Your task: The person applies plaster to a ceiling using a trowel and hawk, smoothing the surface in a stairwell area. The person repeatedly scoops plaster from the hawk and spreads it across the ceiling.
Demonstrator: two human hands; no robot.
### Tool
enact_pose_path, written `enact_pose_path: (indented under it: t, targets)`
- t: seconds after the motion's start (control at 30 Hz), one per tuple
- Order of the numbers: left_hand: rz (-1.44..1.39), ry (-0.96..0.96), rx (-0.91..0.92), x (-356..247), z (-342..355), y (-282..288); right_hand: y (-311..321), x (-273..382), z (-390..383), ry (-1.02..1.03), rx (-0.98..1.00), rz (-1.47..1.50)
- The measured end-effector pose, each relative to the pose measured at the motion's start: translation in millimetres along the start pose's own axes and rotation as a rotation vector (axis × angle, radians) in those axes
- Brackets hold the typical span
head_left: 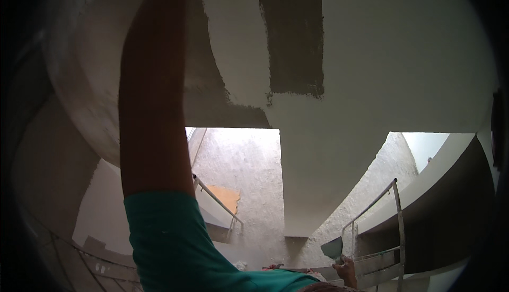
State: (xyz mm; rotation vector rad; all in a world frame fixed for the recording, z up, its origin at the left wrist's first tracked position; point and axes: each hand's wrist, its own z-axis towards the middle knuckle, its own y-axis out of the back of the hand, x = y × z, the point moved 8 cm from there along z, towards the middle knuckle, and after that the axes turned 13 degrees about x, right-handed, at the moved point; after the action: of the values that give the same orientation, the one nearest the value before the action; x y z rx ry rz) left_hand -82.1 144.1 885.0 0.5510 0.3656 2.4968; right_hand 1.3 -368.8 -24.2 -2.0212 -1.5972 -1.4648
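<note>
My left arm (154, 90), in a green sleeve (169, 239), stretches straight up and leaves the picture at the top edge, so my left hand is out of sight. Low at the right, my right hand (347, 272) is closed round the handle of a putty knife (333, 248), its broad grey blade pointing up and to the left. Above me spreads a pale plastered surface (382, 64). A dark grey coat of filler (297, 35) runs down it as a rough-edged strip, and another dark patch (228, 113) lies beside my raised arm.
Metal railings stand at the right (396, 212) and behind my arm (222, 199). A rough whitish wall (244, 159) shows brightly below the plastered surface, with an orange-tan patch (225, 196) on it. At the right, a curved pale edge (440, 178) borders a dark area.
</note>
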Motion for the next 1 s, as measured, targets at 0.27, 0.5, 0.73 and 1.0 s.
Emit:
enact_pose_path:
  t: [0.27,0.5,0.73,1.0]
  targets:
    - [-0.062,-0.150,0.043,-16.8,-87.8,-32.2,16.5,36.0,3.9,0.025,0.031,0.002]
    - [-0.022,-0.174,0.014,-56.1,-211.3,-67.9,29.3,23.8,14.8,0.089,0.037,-0.026]
    - [-0.072,-0.214,0.108,-116.3,-351.3,-126.1,38.5,14.7,0.7,-0.056,0.036,-0.122]
    - [-0.357,-0.023,0.233,-158.7,-516.4,-223.9,44.2,11.2,-16.0,-0.009,0.023,-0.133]
